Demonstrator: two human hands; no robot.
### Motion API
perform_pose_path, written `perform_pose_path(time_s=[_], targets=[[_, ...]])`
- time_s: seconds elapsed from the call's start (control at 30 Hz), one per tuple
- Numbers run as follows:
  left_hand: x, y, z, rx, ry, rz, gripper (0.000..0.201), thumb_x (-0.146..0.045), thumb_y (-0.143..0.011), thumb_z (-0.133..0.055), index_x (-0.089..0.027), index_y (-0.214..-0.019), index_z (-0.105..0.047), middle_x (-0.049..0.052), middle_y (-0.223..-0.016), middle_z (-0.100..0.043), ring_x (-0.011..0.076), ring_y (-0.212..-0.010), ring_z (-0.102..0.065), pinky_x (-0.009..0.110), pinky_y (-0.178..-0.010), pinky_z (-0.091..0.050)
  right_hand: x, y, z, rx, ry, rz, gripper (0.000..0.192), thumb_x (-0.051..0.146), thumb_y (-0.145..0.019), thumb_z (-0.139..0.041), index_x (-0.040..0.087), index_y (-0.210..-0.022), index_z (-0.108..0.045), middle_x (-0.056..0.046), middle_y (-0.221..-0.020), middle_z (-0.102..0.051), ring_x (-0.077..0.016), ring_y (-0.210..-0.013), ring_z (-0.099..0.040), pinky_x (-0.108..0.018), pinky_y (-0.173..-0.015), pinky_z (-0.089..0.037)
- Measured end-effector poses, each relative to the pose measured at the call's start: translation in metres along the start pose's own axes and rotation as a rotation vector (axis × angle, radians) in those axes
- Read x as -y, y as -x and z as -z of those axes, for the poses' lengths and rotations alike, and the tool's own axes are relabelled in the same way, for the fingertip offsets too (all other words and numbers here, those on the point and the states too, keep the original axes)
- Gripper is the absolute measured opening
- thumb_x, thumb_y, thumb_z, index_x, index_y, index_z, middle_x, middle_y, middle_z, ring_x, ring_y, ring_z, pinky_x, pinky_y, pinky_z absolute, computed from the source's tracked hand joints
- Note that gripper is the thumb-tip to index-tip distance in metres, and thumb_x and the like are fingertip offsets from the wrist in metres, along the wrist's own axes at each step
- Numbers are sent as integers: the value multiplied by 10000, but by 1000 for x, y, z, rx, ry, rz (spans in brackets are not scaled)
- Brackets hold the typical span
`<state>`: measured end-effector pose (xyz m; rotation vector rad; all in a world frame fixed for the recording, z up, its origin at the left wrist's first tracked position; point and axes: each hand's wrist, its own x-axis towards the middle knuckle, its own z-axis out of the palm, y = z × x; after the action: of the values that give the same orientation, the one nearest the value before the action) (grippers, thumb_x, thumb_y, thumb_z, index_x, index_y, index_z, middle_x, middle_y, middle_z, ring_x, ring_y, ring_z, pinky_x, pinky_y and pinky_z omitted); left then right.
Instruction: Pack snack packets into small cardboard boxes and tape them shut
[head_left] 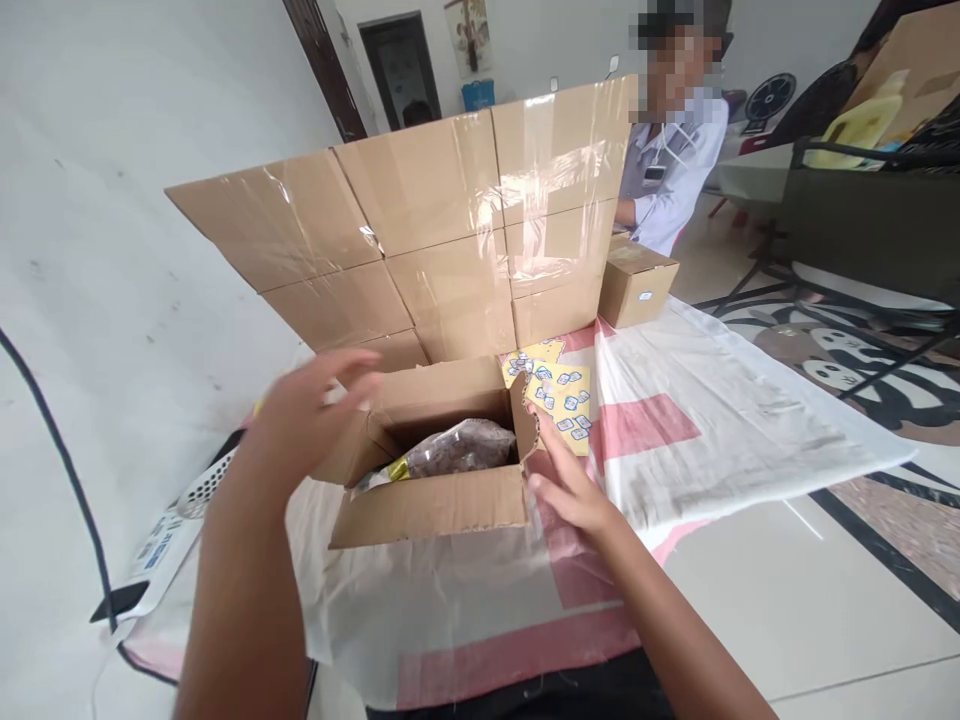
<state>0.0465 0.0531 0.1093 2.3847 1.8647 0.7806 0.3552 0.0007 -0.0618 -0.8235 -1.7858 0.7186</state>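
An open cardboard box [431, 508] stands on the cloth in front of me, its flaps folded outward. Inside lies a clear plastic bag [469, 447] of brownish contents with a yellow piece at one end; what fills it is too unclear to name. Over the left side of the box hovers my left hand [304, 415], slightly blurred, fingers stretched out and holding nothing. My right hand [570, 480] rests against the outer side of the box's right flap, which has a torn, wavy edge; thumb and index finger are apart.
Behind the box rises a tall panel of taped cardboard [442, 220]. A closed small carton [637, 285] and a yellow patterned sheet [562, 405] lie on the white and pink cloth [675, 430]. A white perforated appliance [184, 515] is at left. Another person [671, 180] stands beyond the panel.
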Motion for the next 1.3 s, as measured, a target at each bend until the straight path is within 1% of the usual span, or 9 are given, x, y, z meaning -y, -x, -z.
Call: perform_pose_path(time_s=[0.07,0.13,0.3,0.4,0.5,0.7,0.83,0.97,1.3], targets=[[32,34,-4,-243,117,313,583,-624,-953,-498,-173,-1307,-602,137,-1295,-682,339,-1144,-672,507,-867,-608,5,-3,2,-28,-50,-4,567,475,-1051,-426,394,-1604,-325,4,-1741,-140,-264,-1613,-120,-528,-1300,-155],[56,69,-25,-340,363,386,676,-687,-976,-387,-200,-1427,-517,159,-1442,-602,371,-1270,-623,532,-935,-601,12,-11,2,-49,-63,-35,464,484,-1055,-418,360,-1496,-488,-17,-1722,-208,-263,-1602,-174,-524,-1286,-202],[65,116,-74,-1,445,-150,964,-921,-773,-418,-331,-1534,-463,114,-1638,-412,421,-1495,-393,586,-1211,-388,28,-39,-4,-139,-85,-158,106,345,-974,-570,259,-1035,-578,-105,-1529,-491,-289,-1551,-305,-514,-1225,-300],[60,115,-66,52,246,-275,889,-750,-789,-673,-345,-1546,-441,111,-1629,-423,397,-1509,-378,584,-1227,-349,31,-52,-10,-200,-166,-167,175,233,-895,-581,272,-1061,-538,-86,-1374,-573,-285,-1501,-374,-505,-1193,-343],[56,107,-52,-44,216,-274,481,-528,-934,-621,-338,-1375,-608,84,-1441,-630,341,-1379,-554,544,-1174,-413,28,-57,-16,-236,-247,-115,486,245,-891,-571,331,-1352,-442,-74,-1471,-480,-265,-1433,-444,-482,-1170,-391],[25,82,-54,-234,206,201,662,-521,-842,-722,-283,-1428,-526,85,-1150,-685,293,-1040,-677,429,-832,-585,15,-57,-16,-228,-198,-68,444,424,-1028,-394,327,-1461,-425,-63,-1248,-609,-268,-1264,-559,-506,-1169,-375],[-5,77,-65,-275,19,-52,320,-333,-963,-564,-323,-1256,-692,84,-1290,-663,305,-1180,-627,493,-1013,-483,15,-55,-14,-192,-126,-20,441,425,-1036,-439,342,-1468,-466,-57,-1300,-597,-268,-1298,-533,-492,-1186,-351],[-32,88,-83,-232,-35,-329,391,-364,-960,-597,-294,-1341,-648,60,-1278,-734,306,-1213,-661,481,-1077,-424,18,-52,-14,-186,-142,-41,469,315,-1009,-477,350,-1476,-455,-52,-1347,-579,-264,-1336,-513,-494,-1199,-354],[-39,93,-96,-266,-88,-358,444,-356,-968,-594,-271,-1404,-595,63,-1355,-701,294,-1198,-670,447,-1045,-415,23,-51,-18,-192,-243,-115,462,288,-1001,-533,370,-1454,-492,-22,-1438,-580,-250,-1426,-471,-480,-1251,-305]])
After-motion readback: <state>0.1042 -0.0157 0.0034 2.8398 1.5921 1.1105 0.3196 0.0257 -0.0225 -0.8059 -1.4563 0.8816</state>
